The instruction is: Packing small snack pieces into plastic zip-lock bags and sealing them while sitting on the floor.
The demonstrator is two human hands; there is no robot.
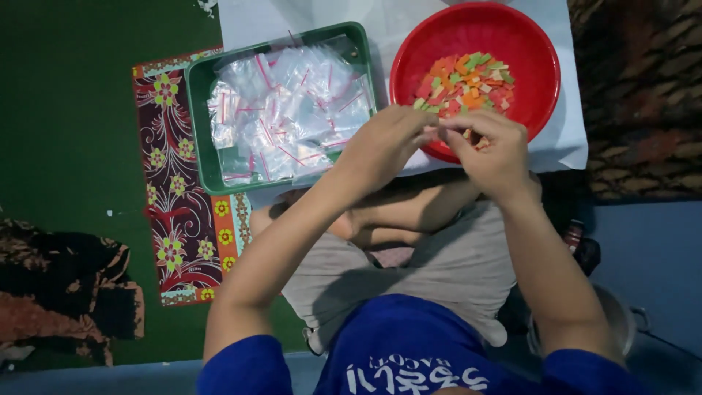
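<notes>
Head view looks down on a person who sits cross-legged on the floor, in a blue shirt and grey shorts. Both hands meet in front of the body, over the near rim of a red bowl (537, 88). The left hand (384, 143) and the right hand (491, 150) touch at the fingertips, with fingers pinched narrow around something small between them. What they hold is too small and too hidden to name; it may be a thin clear bag, but I cannot tell.

Inside the bowl lies a heap of small candy pieces (465, 84) in orange, red, green and pale colours. The bowl stands on a white sheet (563, 139). Just beside it, to the left, is a green tray (196, 110) full of small clear bags (285, 110) with red strips. The tray lies partly on a dark mat (172, 219) with flowers. Near the right knee a metal pot (621, 314) shows partly.
</notes>
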